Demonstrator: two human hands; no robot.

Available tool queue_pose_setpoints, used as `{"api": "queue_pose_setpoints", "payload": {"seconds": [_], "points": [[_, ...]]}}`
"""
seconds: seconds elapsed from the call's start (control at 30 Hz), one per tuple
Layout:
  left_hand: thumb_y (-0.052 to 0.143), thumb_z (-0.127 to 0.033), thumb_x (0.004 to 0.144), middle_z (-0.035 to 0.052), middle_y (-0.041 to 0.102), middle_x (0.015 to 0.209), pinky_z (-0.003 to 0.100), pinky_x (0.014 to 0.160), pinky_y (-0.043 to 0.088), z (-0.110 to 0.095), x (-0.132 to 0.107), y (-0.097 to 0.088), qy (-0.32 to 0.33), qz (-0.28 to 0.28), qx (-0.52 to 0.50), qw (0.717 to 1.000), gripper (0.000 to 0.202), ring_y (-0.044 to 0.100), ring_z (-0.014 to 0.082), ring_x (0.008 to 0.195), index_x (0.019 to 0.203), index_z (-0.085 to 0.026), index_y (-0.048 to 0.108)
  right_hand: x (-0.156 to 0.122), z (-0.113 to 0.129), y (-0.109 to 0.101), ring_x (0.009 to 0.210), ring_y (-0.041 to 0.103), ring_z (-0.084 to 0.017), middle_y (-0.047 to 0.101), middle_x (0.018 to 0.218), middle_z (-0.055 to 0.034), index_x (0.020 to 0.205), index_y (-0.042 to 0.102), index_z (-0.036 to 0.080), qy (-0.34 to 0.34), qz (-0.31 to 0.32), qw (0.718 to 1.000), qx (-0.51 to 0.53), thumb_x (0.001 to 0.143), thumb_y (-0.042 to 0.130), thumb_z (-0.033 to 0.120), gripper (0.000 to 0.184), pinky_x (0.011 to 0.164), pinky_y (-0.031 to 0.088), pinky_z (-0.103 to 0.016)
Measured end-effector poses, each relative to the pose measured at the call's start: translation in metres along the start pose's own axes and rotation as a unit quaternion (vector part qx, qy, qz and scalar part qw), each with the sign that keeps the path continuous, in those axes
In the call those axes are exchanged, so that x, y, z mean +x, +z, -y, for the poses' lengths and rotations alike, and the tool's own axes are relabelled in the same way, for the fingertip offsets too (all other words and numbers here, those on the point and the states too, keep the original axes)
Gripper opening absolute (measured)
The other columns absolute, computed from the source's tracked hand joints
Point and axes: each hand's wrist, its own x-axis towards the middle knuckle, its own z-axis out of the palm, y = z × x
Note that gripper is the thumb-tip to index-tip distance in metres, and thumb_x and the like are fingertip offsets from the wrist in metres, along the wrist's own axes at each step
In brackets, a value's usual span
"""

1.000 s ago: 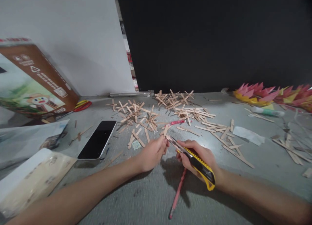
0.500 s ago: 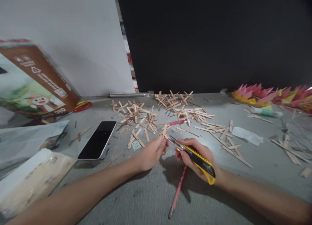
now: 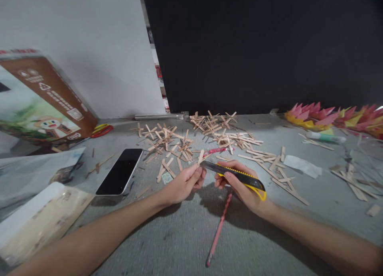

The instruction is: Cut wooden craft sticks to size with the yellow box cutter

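My left hand (image 3: 184,183) is closed in a pinch on a short wooden stick (image 3: 200,157) that points up and away. My right hand (image 3: 239,184) grips a yellow and black utility knife (image 3: 239,177), lying almost level, its blade tip reaching toward the stick and my left fingertips. Both hands hover just above the grey table (image 3: 185,236). A red pencil (image 3: 218,230) lies on the table under my right hand. Heaps of crossed wooden sticks (image 3: 209,136) lie beyond the hands.
A black phone (image 3: 119,171) lies left of my hands. A brown printed box (image 3: 38,100) leans at far left above paper packets (image 3: 36,216). Pink and yellow paper flowers (image 3: 332,117), a glue tube (image 3: 326,137) and loose sticks (image 3: 356,180) are at right. A dark panel stands behind.
My right hand has turned the knife from a steep slant to nearly level and raised it slightly. My left hand has lifted the stick a little toward the blade.
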Motion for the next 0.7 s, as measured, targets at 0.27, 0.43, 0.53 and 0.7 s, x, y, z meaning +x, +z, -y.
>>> {"api": "queue_pose_setpoints", "payload": {"seconds": [0.27, 0.43, 0.53, 0.7], "points": [[0.028, -0.054, 0.109, -0.0051, 0.041, 0.070, 0.026, 0.063, 0.033, 0.000, 0.001, 0.001, 0.002, -0.008, 0.019, 1.000, 0.044, 0.036, 0.0124, 0.063, 0.086, -0.020, 0.044, 0.002, -0.001, -0.001, 0.079, 0.076, -0.021, 0.077, 0.097, -0.0085, 0.125, 0.065, 0.020, -0.001, -0.003, 1.000, -0.005, 0.099, 0.066, 0.039, 0.033, 0.076, 0.063, -0.039], [0.030, -0.056, 0.108, -0.0054, 0.040, 0.069, 0.025, 0.059, 0.033, -0.002, 0.004, 0.003, -0.017, -0.026, 0.028, 0.999, 0.044, 0.035, 0.0117, 0.059, 0.084, -0.021, 0.043, 0.001, 0.007, 0.002, 0.081, 0.075, -0.020, 0.076, 0.095, -0.0063, 0.124, 0.063, 0.021, -0.041, 0.022, 0.996, -0.075, 0.099, 0.066, 0.039, 0.031, 0.078, 0.062, -0.037], [0.030, -0.060, 0.106, -0.0061, 0.039, 0.065, 0.025, 0.055, 0.032, -0.006, 0.010, 0.007, -0.038, -0.033, 0.027, 0.998, 0.047, 0.035, 0.0113, 0.055, 0.082, -0.022, 0.042, 0.002, 0.009, 0.002, 0.079, 0.074, -0.020, 0.076, 0.094, -0.0062, 0.122, 0.063, 0.021, -0.047, 0.009, 0.994, -0.097, 0.099, 0.065, 0.041, 0.031, 0.076, 0.061, -0.037], [0.040, -0.062, 0.102, -0.0051, 0.044, 0.065, 0.022, 0.052, 0.028, -0.011, 0.028, 0.027, -0.036, -0.093, -0.028, 0.995, 0.045, 0.036, 0.0104, 0.053, 0.083, -0.021, 0.044, 0.004, 0.015, -0.004, 0.091, 0.071, -0.024, 0.072, 0.094, -0.0066, 0.116, 0.067, 0.023, -0.148, -0.096, 0.957, -0.229, 0.102, 0.056, 0.039, 0.024, 0.087, 0.058, -0.043]]}}
